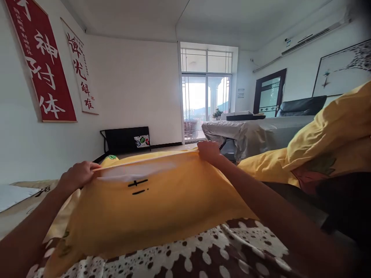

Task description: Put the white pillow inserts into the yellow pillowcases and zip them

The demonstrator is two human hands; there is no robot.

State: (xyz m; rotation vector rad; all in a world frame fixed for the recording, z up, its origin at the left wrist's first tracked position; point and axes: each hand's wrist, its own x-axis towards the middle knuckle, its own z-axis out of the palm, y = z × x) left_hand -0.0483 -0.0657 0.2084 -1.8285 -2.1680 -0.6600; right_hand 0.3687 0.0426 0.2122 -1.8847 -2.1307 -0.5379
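A yellow pillowcase [171,204] with small black marks is stretched across the front, lying against brown-and-white dotted fabric [203,255]. Along its upper edge shows a strip of white material [139,170]; whether this is a lining or a pillow I cannot tell. My left hand [77,175] is closed on the pillowcase's upper left corner, thumb along the edge. At the upper right corner, my right hand [209,151] grips the edge with fingers curled over it. The pillowcase's far side is hidden.
To the right is a heap of yellow bedding [333,131]. A table under a plastic cover [246,133] stands behind, with a black chair [303,106] beyond. At left lies a white item [17,195]; a black folded frame [124,139] leans near the wall.
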